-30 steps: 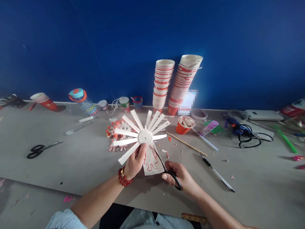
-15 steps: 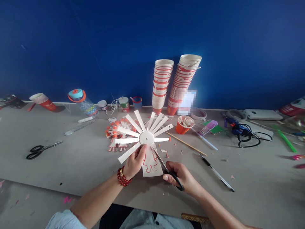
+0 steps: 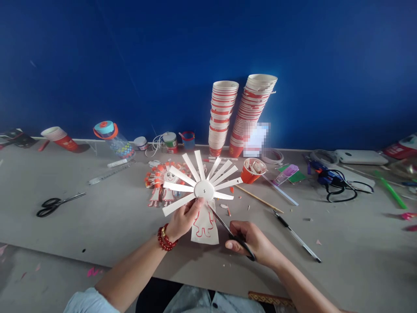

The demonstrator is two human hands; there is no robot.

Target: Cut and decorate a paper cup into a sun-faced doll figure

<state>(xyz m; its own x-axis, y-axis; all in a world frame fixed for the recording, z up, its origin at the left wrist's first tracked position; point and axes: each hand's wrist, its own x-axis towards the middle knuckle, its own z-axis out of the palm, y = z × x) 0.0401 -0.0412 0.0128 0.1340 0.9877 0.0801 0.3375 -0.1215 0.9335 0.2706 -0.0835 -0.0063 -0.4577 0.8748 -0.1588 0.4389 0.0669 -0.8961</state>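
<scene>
Nearest, the right hand (image 3: pixel 250 241), fingers curled round the black handles of one pair of scissors (image 3: pixel 226 226), thumb opposed; how far the blades are parted cannot be told. Left hand (image 3: pixel 184 217), wearing red beads (image 3: pixel 167 239); thumb and fingers pinching a white paper cutout (image 3: pixel 204 191) just below its round centre. The cutout, held up before the body over the grey table (image 3: pixel 114 237), comprises a disc, radiating strips, and a lower panel bearing a figure in red line. Blade tips stand at the panel's upper right edge, margin lying outside the outline. Step in hand, by judgement: trimming beside the drawn line; the next move calls for a firm pinch, small bites and a turn of the paper at curves. On the table: clear pen (image 3: pixel 296 236), black cap; second scissors (image 3: pixel 58 202), untouched; thin wooden stick (image 3: pixel 263 199); loose paper scraps (image 3: pixel 224 206); paper figures (image 3: pixel 155 196) with red-tipped strips; red cup (image 3: pixel 249 177) holding bits. Farther: bottle (image 3: pixel 122 145), blue lid; blue tool (image 3: pixel 329 177) with black cord; two tall cup stacks (image 3: pixel 217 141). Last, a plain blue wall (image 3: pixel 163 56).
</scene>
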